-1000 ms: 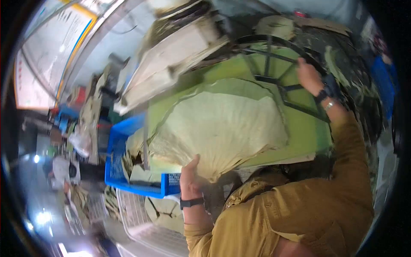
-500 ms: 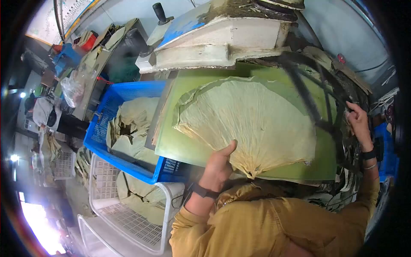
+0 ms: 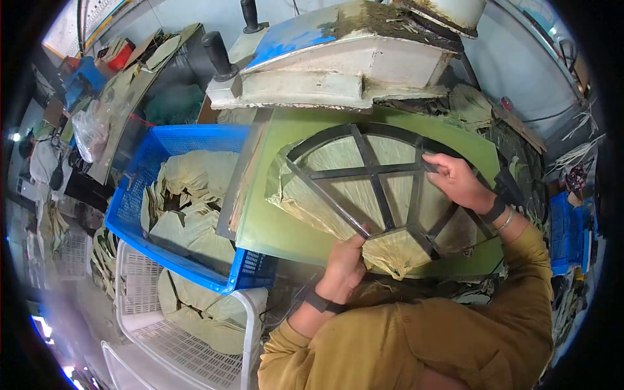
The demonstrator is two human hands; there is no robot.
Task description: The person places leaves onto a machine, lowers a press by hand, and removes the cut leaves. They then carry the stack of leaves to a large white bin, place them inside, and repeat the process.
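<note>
A dried, pleated fan-shaped leaf (image 3: 393, 255) lies spread on a pale green board (image 3: 257, 224). Over it is a black fan-shaped metal cutting die (image 3: 379, 195) with crossing inner bars, its outline covering most of the leaf. My right hand (image 3: 463, 185) grips the die at a bar on its right side, fingers bent round the metal. At the die's lower left corner, my left hand (image 3: 344, 265) has its thumb on the frame and its fingers curled below, partly hidden. The leaf's narrow stem end points toward my body.
A white machine head (image 3: 312, 88) with black handles (image 3: 220, 57) overhangs the board's far side. To the left, a blue crate (image 3: 172, 263) and a white basket (image 3: 250, 325) hold more leaves. Leaf scraps (image 3: 533, 195) pile up at the right, beside another blue crate (image 3: 567, 234).
The cutting die has come from the right, where it was blurred beside my right hand, to over the leaf. My left thumb has moved from the leaf's edge to the die's corner.
</note>
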